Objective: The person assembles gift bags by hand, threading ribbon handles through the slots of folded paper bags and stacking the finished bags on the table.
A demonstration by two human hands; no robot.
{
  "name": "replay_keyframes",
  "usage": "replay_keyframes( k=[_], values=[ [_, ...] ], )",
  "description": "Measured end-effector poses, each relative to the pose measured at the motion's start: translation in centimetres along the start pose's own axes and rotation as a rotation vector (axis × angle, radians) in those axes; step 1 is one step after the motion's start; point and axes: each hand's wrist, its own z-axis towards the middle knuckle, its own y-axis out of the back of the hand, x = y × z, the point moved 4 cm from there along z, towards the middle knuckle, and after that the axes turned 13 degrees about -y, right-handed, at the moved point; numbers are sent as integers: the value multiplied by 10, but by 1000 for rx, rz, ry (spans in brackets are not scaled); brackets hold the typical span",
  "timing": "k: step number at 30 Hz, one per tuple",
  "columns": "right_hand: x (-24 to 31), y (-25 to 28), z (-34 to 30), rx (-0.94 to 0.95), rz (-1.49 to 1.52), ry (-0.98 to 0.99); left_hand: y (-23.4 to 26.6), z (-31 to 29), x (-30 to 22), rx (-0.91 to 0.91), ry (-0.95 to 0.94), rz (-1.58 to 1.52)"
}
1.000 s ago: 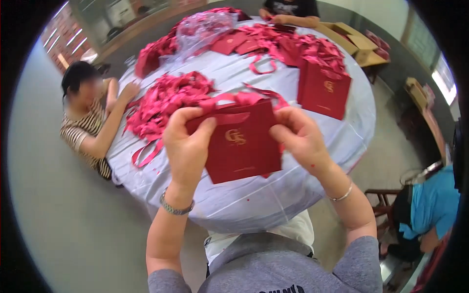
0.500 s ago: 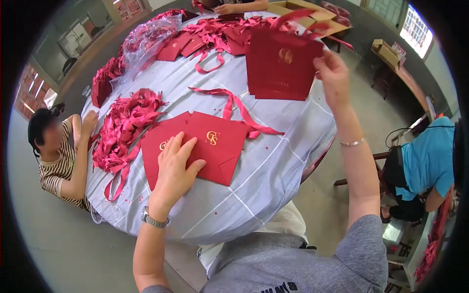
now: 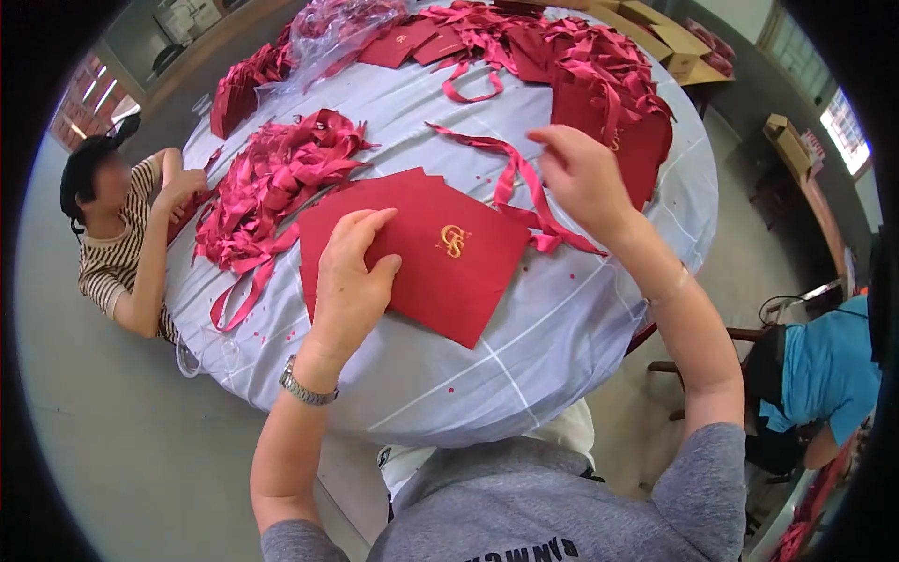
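My left hand (image 3: 351, 272) lies palm down on a stack of flat red paper bags (image 3: 440, 253) with a gold emblem, fingers spread and pointing away from me. Over a loose red ribbon (image 3: 520, 187), just right of the stack, hovers my right hand (image 3: 581, 173) with loose fingers and nothing in it. Behind that hand, several finished red bags (image 3: 613, 122) with ribbon handles stand upright on the round table covered in a white cloth (image 3: 524, 356).
A heap of red ribbons (image 3: 272, 187) lies left of the stack. More flat red bags (image 3: 412, 42) and a clear plastic bag (image 3: 342, 23) are at the far side. A person in a striped shirt (image 3: 117, 253) sits at the left. Someone in blue (image 3: 824, 375) is at the right, and cardboard boxes (image 3: 670, 42) stand behind.
A second ago both hands held an opened red bag. My right hand stood it with the upright bags and has come back toward the ribbon; my left hand dropped onto the flat stack.
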Motion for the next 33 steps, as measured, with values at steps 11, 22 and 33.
replay_keyframes(
  k=[11, 22, 33],
  values=[
    [2, -143, 100, 337, -414, -239, 29, -17, 12, -17, 50, -63],
    [43, -75, 35, 204, 280, -130, 32, -22, 24, 62, 204, 212],
    [77, -69, -34, 413, 62, -156, 34, -70, 14, -142, 302, 142]
  ],
)
